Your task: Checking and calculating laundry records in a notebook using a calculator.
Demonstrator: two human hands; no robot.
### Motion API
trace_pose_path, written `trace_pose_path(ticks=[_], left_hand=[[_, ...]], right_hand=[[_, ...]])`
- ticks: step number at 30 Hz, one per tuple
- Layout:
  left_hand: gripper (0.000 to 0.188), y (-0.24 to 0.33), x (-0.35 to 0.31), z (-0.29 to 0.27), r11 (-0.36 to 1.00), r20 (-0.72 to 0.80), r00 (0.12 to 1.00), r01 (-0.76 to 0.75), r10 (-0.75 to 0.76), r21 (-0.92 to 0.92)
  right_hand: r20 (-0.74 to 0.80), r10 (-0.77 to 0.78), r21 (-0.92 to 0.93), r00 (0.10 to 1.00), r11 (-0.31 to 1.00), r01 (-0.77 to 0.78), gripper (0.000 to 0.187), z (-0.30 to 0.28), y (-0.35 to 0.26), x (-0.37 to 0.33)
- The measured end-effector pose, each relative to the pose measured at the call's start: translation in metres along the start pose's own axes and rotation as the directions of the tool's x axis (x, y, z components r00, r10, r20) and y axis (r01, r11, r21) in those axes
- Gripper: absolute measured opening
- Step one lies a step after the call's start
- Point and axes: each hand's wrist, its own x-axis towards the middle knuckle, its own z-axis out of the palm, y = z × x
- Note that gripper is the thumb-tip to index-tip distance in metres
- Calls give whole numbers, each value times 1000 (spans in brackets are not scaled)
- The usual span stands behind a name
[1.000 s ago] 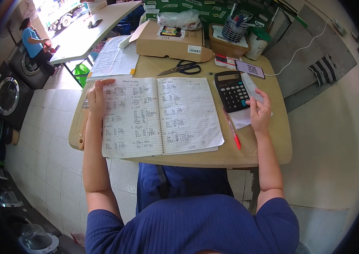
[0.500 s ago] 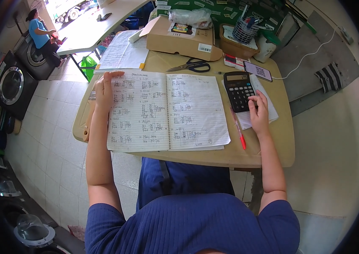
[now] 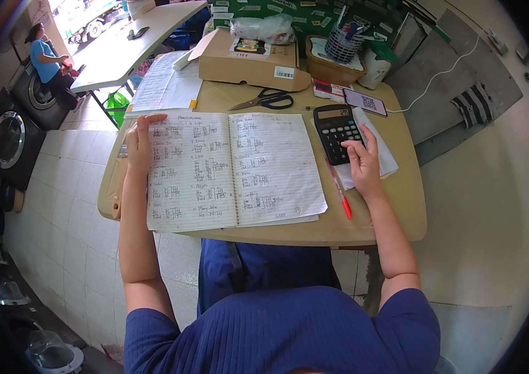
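Observation:
A spiral notebook (image 3: pixel 280 187) lies spread flat on the beige table, its lined pages filled with handwritten columns. My left hand (image 3: pixel 140 142) rests at its left edge, index finger stretched onto the top of the left page; the other fingers are partly hidden. To the right, my right hand (image 3: pixel 365 163) is over the lower right keys of a black calculator (image 3: pixel 333 132), fingers apart, one fingertip on or just above the keys. Beneath the calculator are white paper sheets (image 3: pixel 386 163). A red-capped pen (image 3: pixel 343 198) lies between the notebook and my right hand.
Black-handled scissors (image 3: pixel 266 100), a cardboard box (image 3: pixel 246 62), a pen basket (image 3: pixel 344 45) and a phone (image 3: pixel 365 101) on a white cable stand beyond the notebook. Front-loading washers (image 3: pixel 9 140) line the left. A person in blue (image 3: pixel 46 62) is at the far left.
The whole view has shifted slightly, moving the table leftward in the picture. My right fingers have moved over the calculator keys, the index finger now straighter. My left hand stays at the notebook.

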Motion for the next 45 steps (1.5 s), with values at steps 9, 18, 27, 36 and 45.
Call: trace_pose_path(ticks=[9,18,27,36,45], left_hand=[[68,-10,2,-1,1000,5,1000,-18,18,-3],[68,-5,0,2,999,5,1000,20,-20,-26],[66,-8,-7,2,1000,-2,1000,5,-5,24],[67,-4,4,6,1000,-20,1000,-11,11,7],[20,-11,2,12,996,-50,996,-78,80,30]], right_hand=[[82,-212,-154,974,963,223,11,-5,-5,-1],[-9,-119,-289,993,951,112,14,-3,15,5],[-194,60,-60,979,996,-73,26,-14,21,-5],[-54,104,-45,993,993,-106,27,-11,38,-2],[-50,52,-93,997,994,-56,14,-7,45,-9]])
